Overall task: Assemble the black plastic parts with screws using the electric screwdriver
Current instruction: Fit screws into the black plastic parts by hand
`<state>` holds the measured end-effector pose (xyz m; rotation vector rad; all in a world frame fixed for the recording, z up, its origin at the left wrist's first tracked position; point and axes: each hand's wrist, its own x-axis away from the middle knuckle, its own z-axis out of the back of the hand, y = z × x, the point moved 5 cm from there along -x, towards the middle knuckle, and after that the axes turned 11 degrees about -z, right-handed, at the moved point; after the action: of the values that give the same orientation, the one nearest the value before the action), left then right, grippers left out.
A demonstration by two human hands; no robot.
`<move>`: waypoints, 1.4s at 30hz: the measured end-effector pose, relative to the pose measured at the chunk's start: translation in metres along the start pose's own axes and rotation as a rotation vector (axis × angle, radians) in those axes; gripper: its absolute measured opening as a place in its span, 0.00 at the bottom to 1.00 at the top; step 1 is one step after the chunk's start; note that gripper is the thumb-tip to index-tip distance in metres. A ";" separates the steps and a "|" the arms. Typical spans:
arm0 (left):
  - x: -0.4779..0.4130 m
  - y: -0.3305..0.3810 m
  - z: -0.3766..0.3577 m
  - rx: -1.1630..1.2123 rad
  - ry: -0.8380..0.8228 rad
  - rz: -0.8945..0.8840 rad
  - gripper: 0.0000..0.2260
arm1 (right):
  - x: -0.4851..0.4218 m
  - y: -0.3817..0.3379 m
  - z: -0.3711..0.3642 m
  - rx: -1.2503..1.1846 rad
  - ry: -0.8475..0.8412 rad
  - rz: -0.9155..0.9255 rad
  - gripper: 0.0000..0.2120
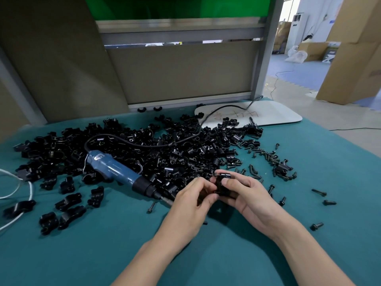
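**Step in hand (judged):** fitting by hand, before driving. Both hands meet over the middle of the bench [103, 254] and hold one black part [223, 183] just above it. A screw may be seated in the part, but it is too small to confirm.

**Left hand [191, 200]:** its fingers [201, 183] are curled and pinch the part from 9 o'clock.

**Right hand [247, 196]:** it grips the part from 3 o'clock. The thumb presses the near face and the other fingers wrap behind. Neither hand is released.

**Tool:** the screwdriver [115, 170] lies untouched at 10 o'clock from the hands. Its body rests against the heap of parts [165, 145] and its bit end points toward the left hand. Loose screws [268, 156] lie scattered from 1 to 4 o'clock.

**Next move (judged):**
1. Free one hand to lift the screwdriver.
2. Keep the part steady in the other hand, with the screw head exposed.
3. Align the bit squarely with the screw head before running the tool.
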<state>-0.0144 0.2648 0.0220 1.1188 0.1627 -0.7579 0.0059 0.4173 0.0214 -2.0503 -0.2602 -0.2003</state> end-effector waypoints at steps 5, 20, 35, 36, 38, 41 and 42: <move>0.000 -0.003 -0.001 0.050 0.024 0.079 0.03 | 0.002 -0.002 -0.001 0.020 -0.011 0.011 0.13; 0.001 -0.001 -0.001 -0.077 -0.004 0.033 0.09 | -0.001 0.001 0.001 -0.012 0.008 0.007 0.13; 0.001 -0.004 -0.001 -0.091 -0.012 0.032 0.05 | -0.001 0.002 0.002 0.037 -0.026 0.030 0.14; 0.001 -0.004 -0.001 -0.088 -0.018 0.018 0.02 | -0.001 0.002 0.002 0.036 -0.030 0.030 0.13; 0.002 -0.001 -0.001 -0.091 -0.016 -0.017 0.02 | -0.002 0.002 0.002 0.025 -0.039 0.034 0.12; 0.003 0.002 -0.001 -0.095 -0.001 0.001 0.07 | -0.001 0.001 0.002 0.015 -0.043 0.047 0.12; 0.003 0.001 -0.001 -0.107 0.003 0.013 0.11 | -0.001 0.000 0.002 0.018 -0.040 0.050 0.12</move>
<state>-0.0112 0.2644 0.0213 1.0188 0.1959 -0.7280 0.0054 0.4186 0.0200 -2.0423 -0.2349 -0.1260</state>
